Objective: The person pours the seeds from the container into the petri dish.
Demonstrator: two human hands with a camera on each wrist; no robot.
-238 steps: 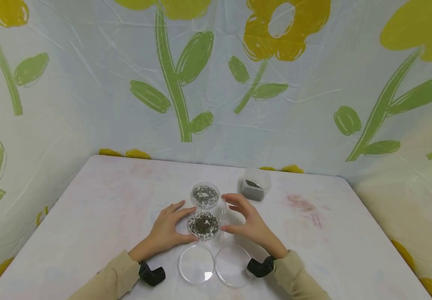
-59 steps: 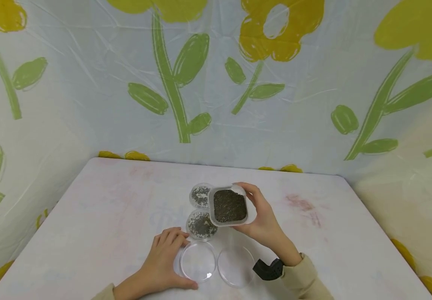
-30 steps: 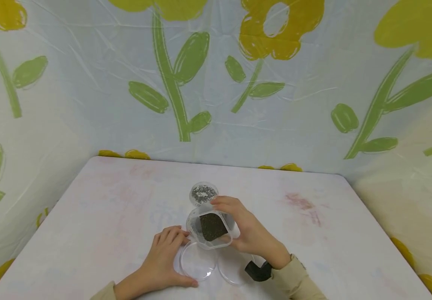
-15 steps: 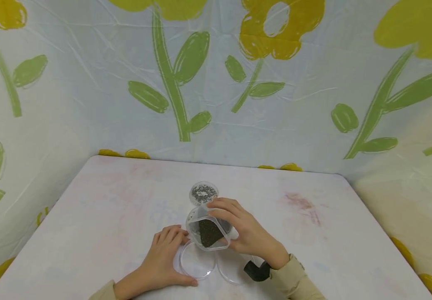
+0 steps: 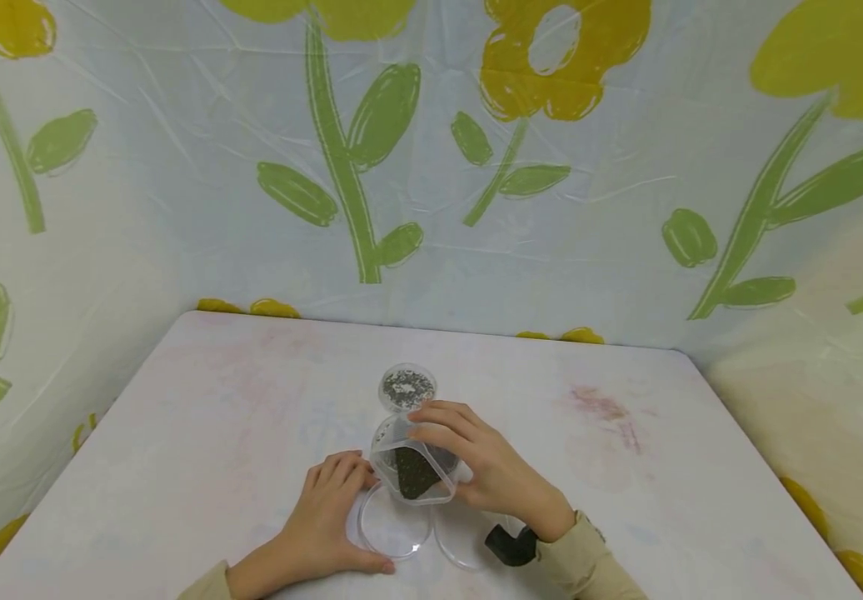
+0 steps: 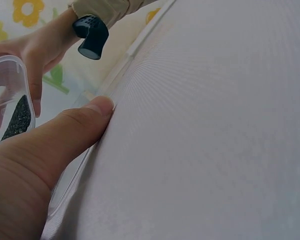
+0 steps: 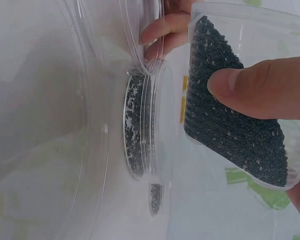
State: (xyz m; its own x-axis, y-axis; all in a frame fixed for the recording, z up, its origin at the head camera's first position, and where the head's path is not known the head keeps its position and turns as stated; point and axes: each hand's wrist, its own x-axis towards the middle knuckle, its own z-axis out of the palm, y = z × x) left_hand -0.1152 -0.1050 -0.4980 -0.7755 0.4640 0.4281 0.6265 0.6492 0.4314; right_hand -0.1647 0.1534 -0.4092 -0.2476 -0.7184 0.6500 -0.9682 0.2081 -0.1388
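Observation:
My right hand (image 5: 487, 462) grips a clear square plastic tub (image 5: 416, 475) part-filled with small dark seeds (image 7: 235, 120). The tub is tilted toward me, its mouth at the far edge of the front left petri dish (image 5: 396, 523). In the right wrist view the seeds slope toward one side of the tub, with my thumb across its wall. My left hand (image 5: 319, 521) holds that front left dish, thumb at its near rim and fingertips at its far left. Behind the tub a seed-strewn petri dish (image 5: 382, 433) is mostly hidden.
Farther back lies another petri dish (image 5: 407, 387) with dark seeds on white. A clear dish (image 5: 469, 537) sits right of the front left one, under my right wrist. The pale table (image 5: 236, 400) meets a flower-printed curtain (image 5: 551, 250) behind.
The tub first stood at the back right while my right hand held a clear disc on edge. It was lifted, brought forward left and tilted. My left hand shifted from the seeded dish to the front one.

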